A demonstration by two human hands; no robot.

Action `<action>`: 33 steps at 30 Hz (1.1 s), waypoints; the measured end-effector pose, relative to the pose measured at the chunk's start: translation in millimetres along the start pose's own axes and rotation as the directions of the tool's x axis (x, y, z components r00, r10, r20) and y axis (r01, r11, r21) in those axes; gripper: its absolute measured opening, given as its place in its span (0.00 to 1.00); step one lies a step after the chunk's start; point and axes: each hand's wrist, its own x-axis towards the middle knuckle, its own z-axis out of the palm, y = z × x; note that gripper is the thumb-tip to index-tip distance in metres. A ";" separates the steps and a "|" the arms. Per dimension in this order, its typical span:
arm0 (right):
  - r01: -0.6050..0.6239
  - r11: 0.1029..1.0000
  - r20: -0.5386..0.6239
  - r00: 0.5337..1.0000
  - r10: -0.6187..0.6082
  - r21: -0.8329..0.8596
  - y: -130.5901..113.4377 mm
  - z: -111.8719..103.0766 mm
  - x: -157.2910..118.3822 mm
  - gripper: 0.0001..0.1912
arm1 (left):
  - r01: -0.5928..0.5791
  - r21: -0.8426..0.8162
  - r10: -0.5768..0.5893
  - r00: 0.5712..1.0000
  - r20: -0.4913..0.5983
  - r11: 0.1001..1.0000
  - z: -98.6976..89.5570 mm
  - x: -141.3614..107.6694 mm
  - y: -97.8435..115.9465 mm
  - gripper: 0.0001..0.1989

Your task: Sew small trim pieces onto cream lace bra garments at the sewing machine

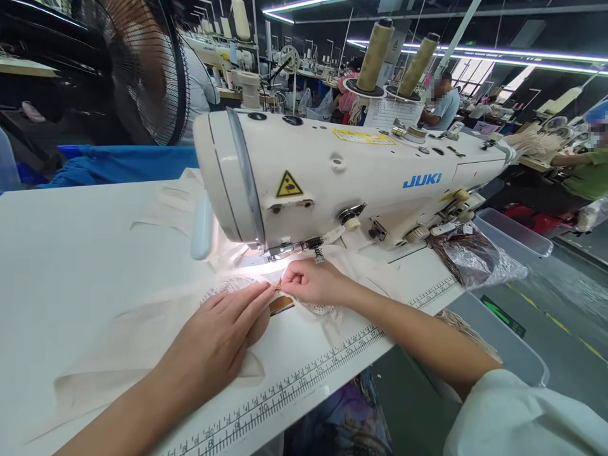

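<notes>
Cream fabric with a lace edge lies across the sewing table, running under the head of a white sewing machine. My left hand rests flat-palmed on the fabric, its fingertips pinching the lace edge just in front of the needle area. Right beside it, my right hand is closed, thumb against curled fingers, gripping the fabric edge. A small orange-brown strip shows between the fingertips of both hands. The presser foot is lit by the machine lamp, slightly beyond my fingers.
A printed ruler runs along the table's front edge. Thread cones stand behind the machine. To the right are a plastic bag of brown strips and a clear bin. A large fan is at back left; other people sit farther off.
</notes>
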 end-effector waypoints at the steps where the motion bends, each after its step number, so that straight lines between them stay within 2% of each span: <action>1: -0.008 1.000 -0.007 1.000 0.008 -0.013 -1.3 0.3 0.0 0.05 | -0.009 0.012 0.009 1.000 -0.017 1.000 1.2 -0.6 -0.5 0.36; 4: -0.022 0.999 -0.015 1.000 0.021 -0.029 -2.9 1.1 0.4 0.06 | -0.023 0.041 0.025 0.999 -0.048 0.999 3.8 -1.7 -1.4 0.34; 8: -0.026 1.000 -0.026 0.999 0.025 -0.014 -2.3 1.1 1.0 0.06 | -0.019 0.038 0.019 1.000 0.001 0.999 3.5 -1.7 -0.5 0.34; 14: -0.013 1.000 -0.019 1.000 0.013 -0.008 -0.5 2.2 1.4 0.07 | -0.035 0.072 0.037 0.999 -0.015 0.997 3.8 -1.0 1.3 0.35; 16: 0.022 0.999 -0.033 0.999 -0.023 -0.038 1.8 3.9 -1.7 0.05 | -0.030 0.097 0.032 0.999 -0.016 0.995 4.2 -0.7 1.5 0.35; 18: 0.115 0.987 -0.071 0.990 -0.124 -0.114 5.9 6.3 -7.6 0.02 | -0.068 0.154 0.070 0.998 -0.006 0.986 4.1 0.1 2.3 0.34; 20: 0.257 0.928 -0.118 0.948 -0.297 -0.268 11.6 9.3 -15.0 0.06 | -0.098 0.208 0.103 0.995 -0.014 0.973 3.8 1.0 3.8 0.33; 22: 0.382 0.802 -0.118 0.868 -0.482 -0.460 17.9 12.2 -21.7 0.11 | -0.093 0.230 0.106 0.994 -0.042 0.969 3.4 1.8 5.5 0.31; 24: 0.447 0.664 -0.082 0.791 -0.606 -0.600 23.6 14.6 -26.1 0.14 | -0.078 0.232 0.093 0.994 -0.054 0.970 3.3 2.2 6.8 0.30; 27: 0.466 0.558 -0.058 0.730 -0.681 -0.686 29.4 16.7 -28.3 0.15 | -0.099 0.233 0.114 0.992 -0.050 0.967 3.1 2.6 7.8 0.30; 33: 0.492 0.497 -0.013 0.702 -0.712 -0.715 33.7 16.7 -30.0 0.13 | -0.040 0.162 0.046 0.998 -0.034 0.986 -0.3 9.1 11.0 0.28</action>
